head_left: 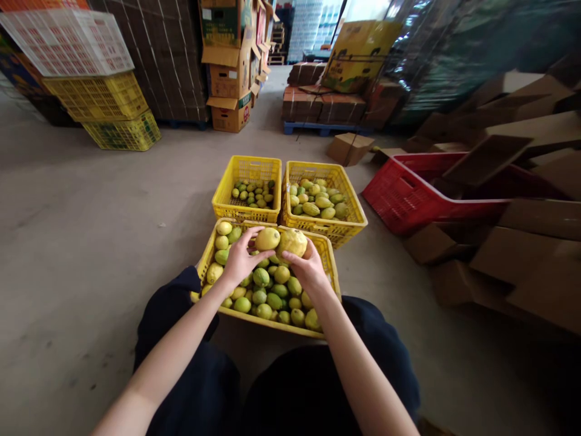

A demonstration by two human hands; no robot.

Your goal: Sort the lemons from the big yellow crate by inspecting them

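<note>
My left hand (242,257) is closed around a smooth yellow lemon (267,239), thumb below and fingers above. Beside it, my right hand (310,266) grips a larger, bumpy yellow lemon (293,243). The two fruits are held close together, above the near yellow crate (333,266) between my knees. Many green and yellow lemons (261,277) fill that crate; my hands and forearms hide some of them. Just beyond stand two more yellow crates. Small greenish lemons (256,194) lie in the left crate (222,188), and larger yellow-green ones (313,209) in the right crate (356,212).
To the right, a red crate (394,194) holds cardboard, with flattened boxes (535,242) heaped around it. White and yellow crates (102,97) are stacked at the far left. Cardboard boxes (229,82) and a loaded blue pallet (327,128) stand at the back.
</note>
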